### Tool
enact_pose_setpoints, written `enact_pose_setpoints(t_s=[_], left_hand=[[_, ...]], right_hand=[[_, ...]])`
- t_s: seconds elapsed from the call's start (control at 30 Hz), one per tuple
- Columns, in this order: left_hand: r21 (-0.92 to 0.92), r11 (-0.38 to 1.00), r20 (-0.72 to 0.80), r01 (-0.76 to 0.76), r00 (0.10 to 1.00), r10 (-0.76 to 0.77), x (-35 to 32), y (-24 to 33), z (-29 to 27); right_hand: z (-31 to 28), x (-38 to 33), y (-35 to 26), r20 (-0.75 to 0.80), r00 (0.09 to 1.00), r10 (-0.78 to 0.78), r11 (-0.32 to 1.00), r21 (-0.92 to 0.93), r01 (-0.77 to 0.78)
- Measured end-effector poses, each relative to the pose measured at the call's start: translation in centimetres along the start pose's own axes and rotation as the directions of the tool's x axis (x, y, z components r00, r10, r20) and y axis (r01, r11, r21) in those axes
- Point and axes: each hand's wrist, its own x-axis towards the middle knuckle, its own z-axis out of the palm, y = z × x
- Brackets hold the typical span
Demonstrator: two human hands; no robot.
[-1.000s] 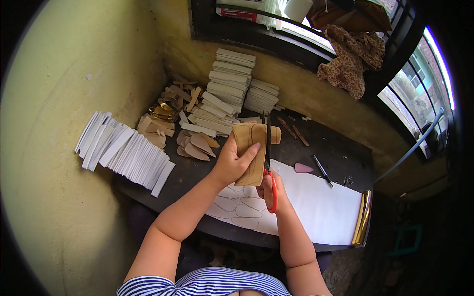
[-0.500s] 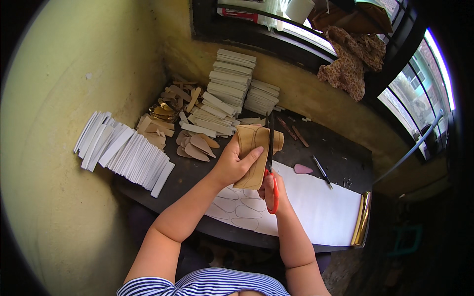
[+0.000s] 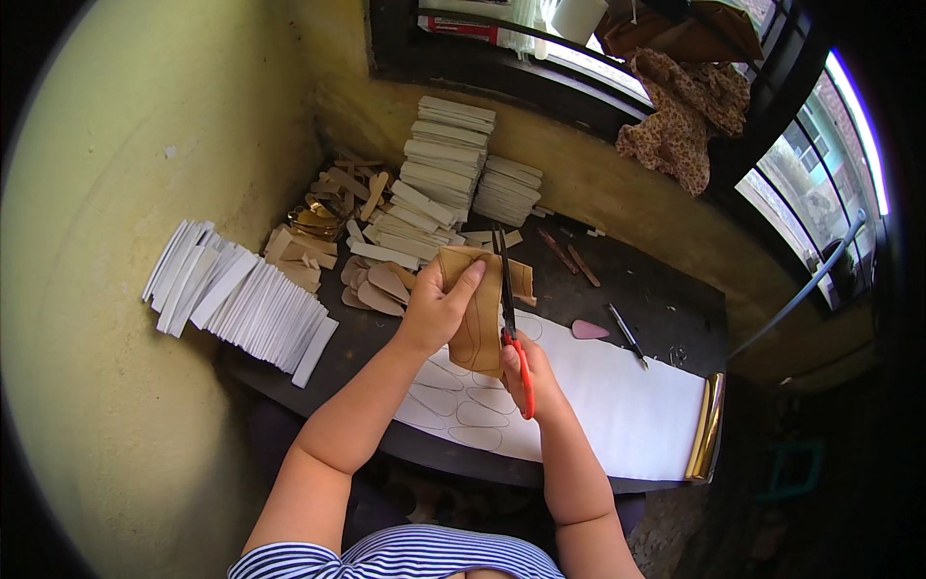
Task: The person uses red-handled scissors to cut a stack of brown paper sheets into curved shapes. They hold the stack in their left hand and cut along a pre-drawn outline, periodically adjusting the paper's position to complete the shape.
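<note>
Pinched between the thumb and fingers of my left hand is a piece of tan sheet material with outlines drawn on it. My right hand grips a pair of scissors by the red handles. Their dark blades point away from me along the sheet's right side, and part of the sheet sticks out to the right behind them. Below both hands a white sheet marked with several drawn teardrop outlines lies on the dark table. Its right end is rolled, showing a gold side.
White strips lie in a long row at the left and in tall stacks at the back. Tan teardrop pieces are piled before the stacks. A pen and a pink teardrop piece lie right. Walls border the table's left and back.
Both hands have shifted slightly left with the tan sheet and the scissors. The scissor blades have tilted leftward, and more of the sheet's right part shows beyond them.
</note>
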Motion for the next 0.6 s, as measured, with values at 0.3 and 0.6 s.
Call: enact_pose_setpoints(t_s=[0.3,0.6], left_hand=[[0.035,0.996,0.134,-0.078,0.988,0.072,-0.68,0.00,0.48],[0.106,0.985,0.129,-0.132,0.985,0.118,-0.57,0.09,0.15]], right_hand=[[0.75,-0.13,-0.12,-0.020,0.975,-0.221,0.972,0.080,0.222],[0.61,-0.40,-0.47,0.008,0.995,-0.100,0.987,0.123,0.098]])
